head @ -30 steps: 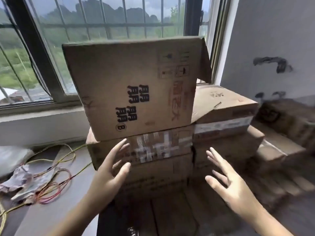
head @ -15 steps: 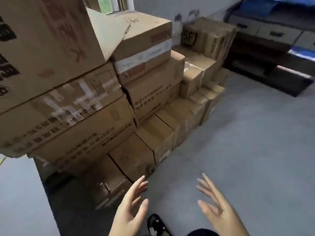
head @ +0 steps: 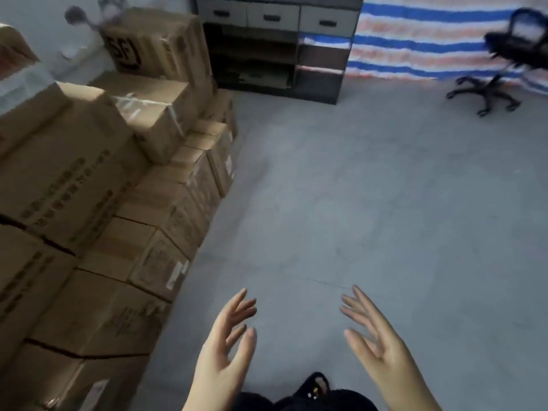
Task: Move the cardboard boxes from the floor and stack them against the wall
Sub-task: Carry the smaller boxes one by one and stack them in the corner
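Your left hand (head: 226,339) and right hand (head: 375,336) float palm-to-palm low in front of you, fingers spread and relaxed, holding nothing (a dark shoe (head: 317,385) shows between your wrists). Bare grey floor (head: 355,203) lies ahead. The cardboard boxes (head: 98,209) are stacked in tiers along your left, reaching back to the wall (head: 44,13). Farther off stand a dark drawer unit (head: 278,46), a striped tarp (head: 421,40) and an office chair (head: 504,60).
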Available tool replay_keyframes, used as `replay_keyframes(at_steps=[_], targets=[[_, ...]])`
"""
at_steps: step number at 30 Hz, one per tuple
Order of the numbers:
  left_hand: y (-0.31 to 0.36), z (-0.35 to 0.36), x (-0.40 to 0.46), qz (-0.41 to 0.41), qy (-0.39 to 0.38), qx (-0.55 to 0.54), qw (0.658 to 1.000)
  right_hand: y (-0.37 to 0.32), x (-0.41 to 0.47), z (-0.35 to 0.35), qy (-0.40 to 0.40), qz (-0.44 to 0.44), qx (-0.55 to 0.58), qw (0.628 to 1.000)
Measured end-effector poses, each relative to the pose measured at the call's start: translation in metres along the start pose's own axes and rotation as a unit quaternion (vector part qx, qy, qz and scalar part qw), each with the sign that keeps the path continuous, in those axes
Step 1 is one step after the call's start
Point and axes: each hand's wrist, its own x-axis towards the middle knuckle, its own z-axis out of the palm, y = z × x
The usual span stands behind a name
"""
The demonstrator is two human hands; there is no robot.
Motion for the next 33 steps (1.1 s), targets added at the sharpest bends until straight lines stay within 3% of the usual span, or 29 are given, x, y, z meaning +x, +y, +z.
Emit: replay_keyframes(at_steps=[9,17,24,28,33], targets=[[0.025,0.152,0.064,0.032,-0.165,0.005,0.986,0.035,-0.018,-0.137,0.229,0.031,0.063,0.971],[0.051,0.279,0.168,0.072,-0.318,0.028,0.945,0.043,0.036,-0.211,0.401,0.071,0.08,0.91],[0.101,0.403,0.305,0.138,-0.442,0.058,0.884,0.029,0.127,-0.285,0.546,0.067,0.085,0.831],[0.112,0.482,0.352,0.119,-0.53,0.075,0.837,0.028,0.154,-0.314,0.592,0.076,0.096,0.797],[0.112,0.575,0.367,0.076,-0.612,0.088,0.782,0.036,0.165,-0.356,0.669,0.107,0.126,0.725]])
